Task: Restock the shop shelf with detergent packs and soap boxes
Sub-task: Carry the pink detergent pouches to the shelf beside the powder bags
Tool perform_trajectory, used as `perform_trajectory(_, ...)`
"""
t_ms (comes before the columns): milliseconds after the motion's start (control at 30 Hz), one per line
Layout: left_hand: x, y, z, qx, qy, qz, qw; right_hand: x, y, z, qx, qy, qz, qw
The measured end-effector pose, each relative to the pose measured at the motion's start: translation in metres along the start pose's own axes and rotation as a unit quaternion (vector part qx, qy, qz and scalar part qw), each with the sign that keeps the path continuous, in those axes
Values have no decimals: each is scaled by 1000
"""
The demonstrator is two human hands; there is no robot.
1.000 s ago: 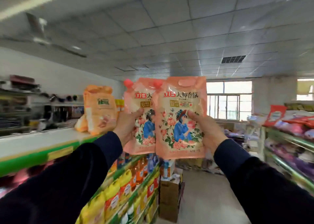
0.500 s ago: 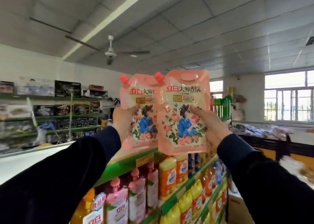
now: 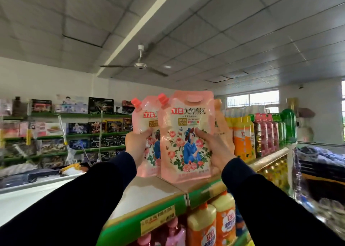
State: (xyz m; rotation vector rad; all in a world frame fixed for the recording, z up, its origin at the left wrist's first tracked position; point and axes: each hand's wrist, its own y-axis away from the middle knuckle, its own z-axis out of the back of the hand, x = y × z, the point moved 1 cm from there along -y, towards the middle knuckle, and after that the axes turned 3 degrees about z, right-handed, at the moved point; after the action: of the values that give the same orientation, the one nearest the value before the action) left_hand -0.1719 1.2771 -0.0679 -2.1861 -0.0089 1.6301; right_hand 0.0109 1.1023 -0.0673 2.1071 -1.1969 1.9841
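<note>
Above the top shelf [image 3: 149,193], the left hand [image 3: 137,145] gripped one pink detergent pack [image 3: 147,133], fingers curled round it; bare shelf lay leftward. The right hand [image 3: 212,150] clasped the front detergent pack [image 3: 186,139], its base near the shelf's front edge, orange bottles [image 3: 242,137] crowding rightward.

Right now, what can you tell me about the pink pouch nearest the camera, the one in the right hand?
The front pouch is glossy, soft pink plastic with a coral screw cap at its top left corner, red and black lettering, and a figure in blue among roses. It is upright, its base at the top shelf. The right hand grips its right edge; it overlaps a second pouch.
</note>
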Motion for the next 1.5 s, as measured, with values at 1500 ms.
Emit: perform_trajectory(1500, 22, 8, -18, 129, -202, -146, 960, -63, -69, -4, -100, 14, 16, 995)
